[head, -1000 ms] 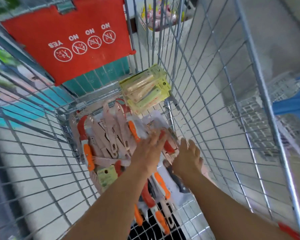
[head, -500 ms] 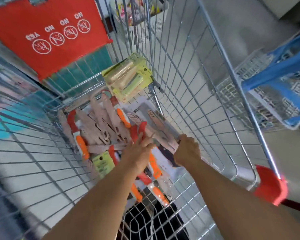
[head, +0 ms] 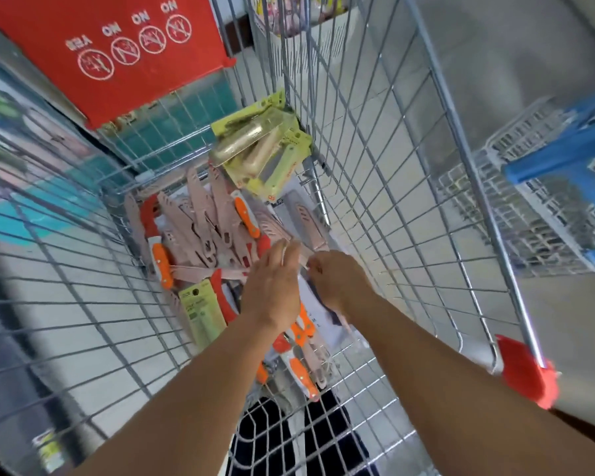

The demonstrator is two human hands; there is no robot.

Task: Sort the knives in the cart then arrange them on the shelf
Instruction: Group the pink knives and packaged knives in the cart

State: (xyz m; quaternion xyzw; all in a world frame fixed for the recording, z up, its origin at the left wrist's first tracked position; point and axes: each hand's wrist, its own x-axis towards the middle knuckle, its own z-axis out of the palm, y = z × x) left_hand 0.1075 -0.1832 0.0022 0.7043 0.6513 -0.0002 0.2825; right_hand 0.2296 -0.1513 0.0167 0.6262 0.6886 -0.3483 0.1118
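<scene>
- Sorting had barely started: the knives (head: 200,231) lay jumbled on the floor of the cart (head: 375,173), none on any shelf in view.
- Left hand (head: 272,286) reached into the pile, fingers relaxed; whether it held anything could not be told.
- Right hand (head: 337,280) curled around a pale sheathed knife (head: 303,255).
- Yellow-green packs (head: 272,159) leaned in the far corner; grey floor lay beyond the wire.

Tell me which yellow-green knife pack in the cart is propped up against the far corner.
The yellow-green multi-knife pack, leaning tilted on the cart's far wire corner. The smaller yellow-green card lies low among the knives near the left hand.
</scene>
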